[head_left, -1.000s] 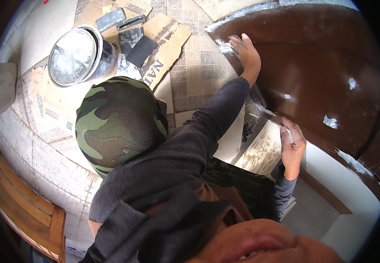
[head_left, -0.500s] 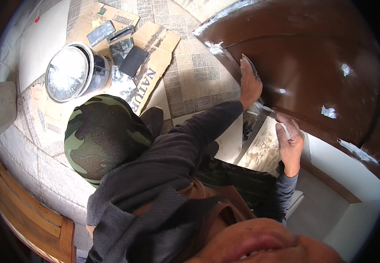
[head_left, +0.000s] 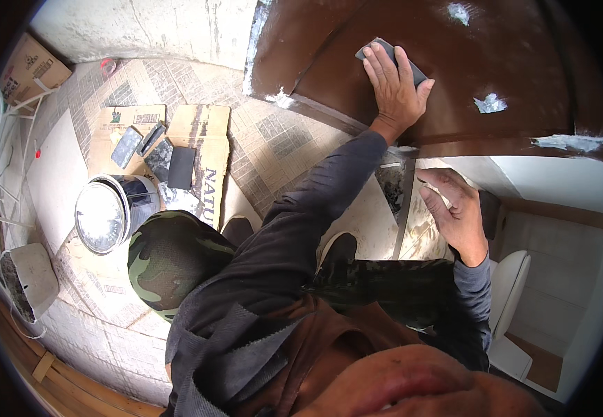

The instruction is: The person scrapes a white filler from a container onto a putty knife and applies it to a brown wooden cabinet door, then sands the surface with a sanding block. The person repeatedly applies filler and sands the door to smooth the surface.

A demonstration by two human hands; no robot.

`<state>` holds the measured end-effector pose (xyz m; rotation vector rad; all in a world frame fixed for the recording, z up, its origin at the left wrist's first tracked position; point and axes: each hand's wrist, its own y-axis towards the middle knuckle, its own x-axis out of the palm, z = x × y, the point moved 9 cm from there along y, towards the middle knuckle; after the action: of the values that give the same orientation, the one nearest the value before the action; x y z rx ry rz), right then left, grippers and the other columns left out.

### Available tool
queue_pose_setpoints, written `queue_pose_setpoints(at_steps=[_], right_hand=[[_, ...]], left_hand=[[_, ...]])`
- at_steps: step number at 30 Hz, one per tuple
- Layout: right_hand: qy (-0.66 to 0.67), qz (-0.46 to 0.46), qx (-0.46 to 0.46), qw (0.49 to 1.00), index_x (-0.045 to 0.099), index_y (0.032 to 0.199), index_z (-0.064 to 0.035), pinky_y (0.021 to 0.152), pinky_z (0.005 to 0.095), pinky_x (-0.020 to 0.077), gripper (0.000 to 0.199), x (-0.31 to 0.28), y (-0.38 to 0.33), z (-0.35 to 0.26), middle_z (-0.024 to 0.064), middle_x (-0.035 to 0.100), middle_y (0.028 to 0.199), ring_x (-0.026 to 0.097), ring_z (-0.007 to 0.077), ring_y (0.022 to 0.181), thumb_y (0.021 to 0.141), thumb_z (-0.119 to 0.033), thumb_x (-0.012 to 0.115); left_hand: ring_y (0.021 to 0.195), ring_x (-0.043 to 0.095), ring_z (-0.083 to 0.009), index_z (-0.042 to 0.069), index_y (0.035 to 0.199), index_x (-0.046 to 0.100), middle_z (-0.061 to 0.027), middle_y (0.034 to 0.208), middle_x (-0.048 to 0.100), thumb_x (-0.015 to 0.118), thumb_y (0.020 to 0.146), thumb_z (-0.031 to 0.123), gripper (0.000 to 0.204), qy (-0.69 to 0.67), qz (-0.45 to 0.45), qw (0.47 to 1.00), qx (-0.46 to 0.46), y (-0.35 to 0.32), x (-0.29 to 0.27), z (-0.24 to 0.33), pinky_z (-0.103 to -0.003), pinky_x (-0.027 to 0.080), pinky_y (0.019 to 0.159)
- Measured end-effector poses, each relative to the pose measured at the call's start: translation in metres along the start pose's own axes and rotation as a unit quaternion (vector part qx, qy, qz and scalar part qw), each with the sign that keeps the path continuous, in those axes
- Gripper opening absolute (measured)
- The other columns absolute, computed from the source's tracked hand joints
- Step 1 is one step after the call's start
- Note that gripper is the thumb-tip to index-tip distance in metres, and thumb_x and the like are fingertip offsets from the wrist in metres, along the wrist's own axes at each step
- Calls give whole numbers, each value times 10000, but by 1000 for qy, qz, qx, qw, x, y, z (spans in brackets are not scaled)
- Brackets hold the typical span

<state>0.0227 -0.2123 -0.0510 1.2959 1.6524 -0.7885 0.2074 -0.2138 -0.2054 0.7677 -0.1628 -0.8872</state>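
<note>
My left hand (head_left: pixel 395 87) presses a piece of dark grey sandpaper (head_left: pixel 414 71) flat against a brown door-like panel (head_left: pixel 412 128). Its fingers lie stretched over the paper, with the thumb out to the right side. White filler patches (head_left: pixel 490 103) dot the panel, and more filler runs along its edges. Just below the panel's near edge, my right hand (head_left: pixel 458 214) hangs with thumb and fingers apart and slightly bent. Nothing shows in it.
At the left, a metal can (head_left: pixel 100 215) stands beside flattened cardboard (head_left: pixel 201 132) holding a dark sandpaper sheet (head_left: pixel 182 167) and several blocks. A dirty white container (head_left: pixel 34 281) sits farther left. A toilet (head_left: pixel 508 292) is at the right, a wooden bench (head_left: pixel 58 372) at lower left.
My left hand has slid the sandpaper from near the panel's left edge onto its face. My right hand has come away from the panel's near edge. The whole view has shifted.
</note>
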Motion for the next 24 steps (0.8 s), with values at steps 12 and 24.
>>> queue_pose_setpoints(at_steps=[12, 24], right_hand=[[125, 0, -24, 992, 724, 1084, 0, 805, 373, 548, 213, -31, -51, 18, 145, 722, 993, 688, 301, 906, 883, -70, 716], [178, 12, -121, 976, 708, 1116, -24, 759, 418, 537, 244, -35, -49, 0, 142, 702, 952, 668, 334, 857, 876, -73, 706]], left_hand=[[1482, 185, -467, 32, 1477, 410, -262, 1581, 281, 607, 921, 530, 771, 156, -51, 899, 405, 59, -18, -20, -613, 156, 1148], [1548, 135, -221, 211, 1546, 393, 6, 1649, 275, 507, 1017, 420, 579, 185, -183, 803, 535, 64, -27, 16, -460, 69, 1237]])
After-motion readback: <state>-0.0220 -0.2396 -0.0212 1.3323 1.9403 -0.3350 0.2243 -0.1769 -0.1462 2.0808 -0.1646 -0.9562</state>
